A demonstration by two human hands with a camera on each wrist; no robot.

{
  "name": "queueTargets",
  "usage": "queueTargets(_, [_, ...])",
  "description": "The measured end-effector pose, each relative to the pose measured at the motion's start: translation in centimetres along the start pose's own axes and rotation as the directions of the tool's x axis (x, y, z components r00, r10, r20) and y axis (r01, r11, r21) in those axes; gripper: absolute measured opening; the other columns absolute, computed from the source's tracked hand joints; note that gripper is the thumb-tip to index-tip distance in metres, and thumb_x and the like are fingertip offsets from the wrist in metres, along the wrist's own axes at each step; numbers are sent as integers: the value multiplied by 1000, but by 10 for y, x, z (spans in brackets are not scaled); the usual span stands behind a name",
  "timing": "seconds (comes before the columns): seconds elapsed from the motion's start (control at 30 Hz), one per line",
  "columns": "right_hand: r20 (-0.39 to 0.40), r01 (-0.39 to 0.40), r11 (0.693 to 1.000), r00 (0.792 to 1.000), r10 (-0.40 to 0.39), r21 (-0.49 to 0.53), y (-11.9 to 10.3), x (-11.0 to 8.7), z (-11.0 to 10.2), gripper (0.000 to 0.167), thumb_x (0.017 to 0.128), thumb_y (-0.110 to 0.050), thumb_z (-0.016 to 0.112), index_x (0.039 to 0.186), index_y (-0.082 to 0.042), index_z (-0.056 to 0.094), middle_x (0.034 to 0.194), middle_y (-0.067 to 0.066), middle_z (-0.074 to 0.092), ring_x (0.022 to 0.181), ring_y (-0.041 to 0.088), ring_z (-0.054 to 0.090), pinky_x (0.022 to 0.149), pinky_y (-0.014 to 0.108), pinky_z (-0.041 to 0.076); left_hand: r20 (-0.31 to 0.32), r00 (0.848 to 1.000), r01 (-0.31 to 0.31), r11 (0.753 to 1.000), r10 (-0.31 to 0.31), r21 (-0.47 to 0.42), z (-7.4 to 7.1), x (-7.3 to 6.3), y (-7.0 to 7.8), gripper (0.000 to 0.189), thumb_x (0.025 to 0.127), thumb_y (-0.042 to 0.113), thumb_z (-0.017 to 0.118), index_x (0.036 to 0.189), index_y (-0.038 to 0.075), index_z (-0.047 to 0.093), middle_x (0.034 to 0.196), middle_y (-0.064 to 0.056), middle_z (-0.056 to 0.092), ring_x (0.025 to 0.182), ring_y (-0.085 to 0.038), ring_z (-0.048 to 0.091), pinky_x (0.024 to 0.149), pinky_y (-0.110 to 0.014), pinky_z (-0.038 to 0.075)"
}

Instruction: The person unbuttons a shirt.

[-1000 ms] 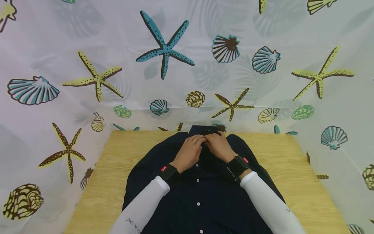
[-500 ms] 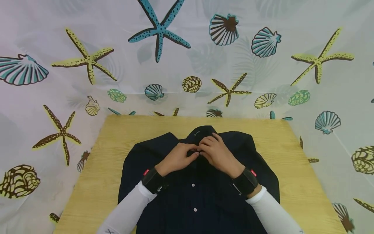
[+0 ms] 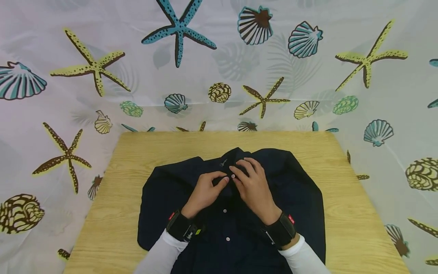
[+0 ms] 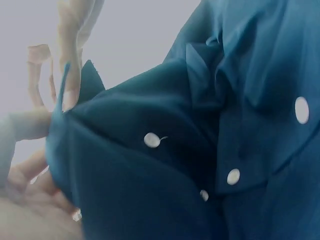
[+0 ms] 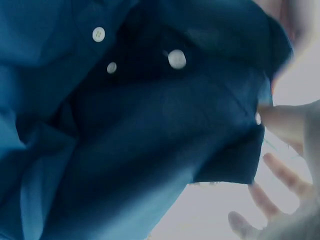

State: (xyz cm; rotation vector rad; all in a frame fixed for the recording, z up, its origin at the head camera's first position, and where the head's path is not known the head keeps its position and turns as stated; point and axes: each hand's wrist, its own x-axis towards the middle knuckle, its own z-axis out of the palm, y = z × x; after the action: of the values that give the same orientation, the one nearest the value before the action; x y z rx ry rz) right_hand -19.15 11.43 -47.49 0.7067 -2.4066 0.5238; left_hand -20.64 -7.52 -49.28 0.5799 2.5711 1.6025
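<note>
A dark navy button-up shirt (image 3: 205,228) lies on the table, collar toward the far side. At the collar my left hand (image 3: 204,192) pinches the front edge between thumb and index finger. My right hand (image 3: 256,190) holds the opposite collar edge, thumb beside a small white button (image 3: 233,176), with its other fingers spread. The right wrist view shows the right thumb (image 5: 282,122) pressed at this collar button (image 5: 258,118). In the left wrist view, fabric is lifted between the fingers of both hands, above a button with a loose thread (image 4: 151,140).
The wooden table (image 3: 113,213) extends on both sides of the shirt. Behind and beside it hangs a white curtain (image 3: 205,76) printed with starfish and shells. More white buttons (image 3: 227,239) run down the shirt front.
The head view has tilted down. Both hands have drawn the collar nearer, and their fingertips have moved slightly apart. The white collar button now shows between them.
</note>
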Motion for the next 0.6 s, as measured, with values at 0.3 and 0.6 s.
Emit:
queueTargets(0.3, [-121,-113,991,985,122,78,-19,-9,13,26,86,-15,75,111,-9,74,101,7,68,93,21,63,81,36,55,-189,981,21,989,-49,-147,6,-4,6,22,96,23,64,106,6,75,98,-9,74,74,-10,61,64,-23,48])
queueTargets(0.6, [-154,-153,983,974,167,97,-23,-15,19,32,82,-16,78,113,-8,72,100,8,69,88,21,69,77,36,58,-170,983,39,983,-70,-181,7,-7,14,21,97,21,63,108,8,75,103,-8,75,83,-13,66,69,-22,50])
